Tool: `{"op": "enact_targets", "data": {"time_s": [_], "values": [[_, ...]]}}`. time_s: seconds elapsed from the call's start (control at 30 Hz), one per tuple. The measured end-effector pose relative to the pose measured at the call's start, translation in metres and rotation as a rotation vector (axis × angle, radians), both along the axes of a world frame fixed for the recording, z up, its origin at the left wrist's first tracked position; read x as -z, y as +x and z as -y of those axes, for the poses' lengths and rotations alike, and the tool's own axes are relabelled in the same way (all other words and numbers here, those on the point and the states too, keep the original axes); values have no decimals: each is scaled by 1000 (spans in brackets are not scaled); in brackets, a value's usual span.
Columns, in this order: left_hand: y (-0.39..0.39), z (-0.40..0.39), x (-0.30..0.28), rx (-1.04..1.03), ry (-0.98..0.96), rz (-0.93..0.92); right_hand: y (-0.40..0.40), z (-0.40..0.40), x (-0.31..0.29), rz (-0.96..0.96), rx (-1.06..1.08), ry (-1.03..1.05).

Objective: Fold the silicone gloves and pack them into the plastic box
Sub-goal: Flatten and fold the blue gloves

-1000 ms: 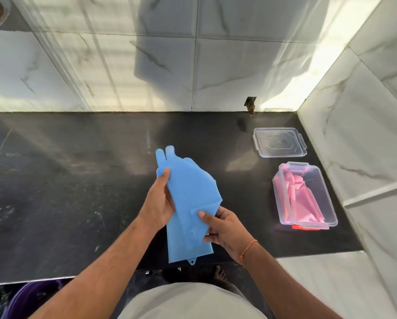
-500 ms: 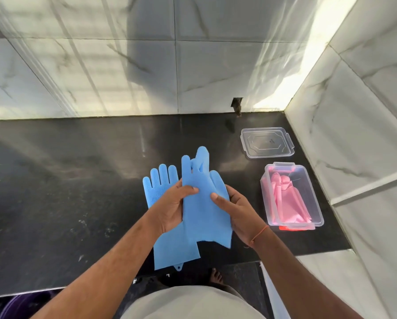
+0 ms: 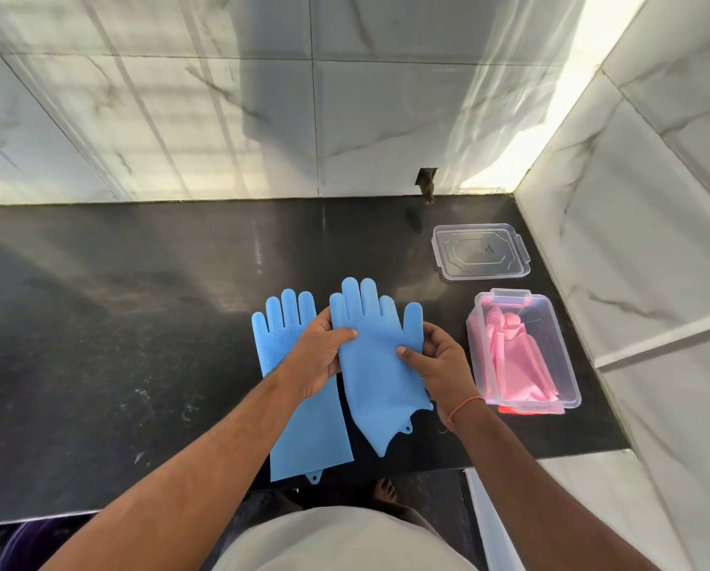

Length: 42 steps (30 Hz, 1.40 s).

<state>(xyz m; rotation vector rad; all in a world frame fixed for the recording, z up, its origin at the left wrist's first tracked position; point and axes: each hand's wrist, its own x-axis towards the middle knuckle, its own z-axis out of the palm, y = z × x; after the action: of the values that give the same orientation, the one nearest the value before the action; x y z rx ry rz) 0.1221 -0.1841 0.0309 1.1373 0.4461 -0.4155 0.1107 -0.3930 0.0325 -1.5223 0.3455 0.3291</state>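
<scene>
Half a second before, the held blue glove had hung narrow and partly doubled between the hands; it was now spread flat and open, its five digits pointing away from the person, while the second blue glove lay as before on the dark desk, partly beneath the left hand. The left hand's fingers were clamped on the held glove's left edge, thumb on top. The right hand pinched its right edge, thumb pressed onto the palm area. The plastic box sat just right of the right hand, pink gloves inside, and its clear lid lay beyond it.
</scene>
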Motion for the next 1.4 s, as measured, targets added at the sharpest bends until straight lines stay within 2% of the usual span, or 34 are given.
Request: {"op": "enact_targets", "data": {"time_s": [0.1, 0.2, 0.27, 0.37, 0.47, 0.53, 0.6, 0.67, 0.73, 0.83, 0.9, 0.97, 1.1, 1.27, 1.33, 1.4], "values": [[6, 10, -5, -60, 117, 6, 4, -1, -2, 30, 31, -107], [4, 24, -12, 38, 413, 42, 10, -2, -14, 214, 2, -465], [-3, 36, -18, 90, 487, 103, 13, -6, -26, 321, -68, -581], [-10, 49, -21, 81, 198, 138, 15, -19, -37, 300, -283, -538], [-12, 48, -22, -8, -80, 21, 17, -27, -40, 122, -426, -222], [-11, 44, -17, -112, -207, -99, 17, -26, -37, 161, -371, -170], [-10, 40, -13, -193, -302, -177, 14, -24, -32, 295, -162, -281], [-8, 36, -10, -238, -351, -199, 11, -19, -23, 319, 39, -417], [-8, 31, -6, -253, -362, -177, 9, -14, -15, 138, 35, -399], [-10, 27, -3, -215, -384, -123, 4, -3, -6, -261, -154, -49], [-10, 26, 1, -187, -380, -103, 0, 6, 0, -352, -304, 140], [-7, 26, 2, -158, -359, -85, -3, 11, 4, -321, -359, 160], [11, 28, 3, -152, -281, -50, -1, 15, 15, -223, -149, 94], [24, 18, 5, -87, -186, -38, -3, 29, 28, -85, -130, -296], [21, 18, 6, -28, -51, 7, -8, 31, 33, -65, -144, -421], [16, 22, 8, 79, 281, 46, -13, 32, 37, -47, -156, -507]]}}
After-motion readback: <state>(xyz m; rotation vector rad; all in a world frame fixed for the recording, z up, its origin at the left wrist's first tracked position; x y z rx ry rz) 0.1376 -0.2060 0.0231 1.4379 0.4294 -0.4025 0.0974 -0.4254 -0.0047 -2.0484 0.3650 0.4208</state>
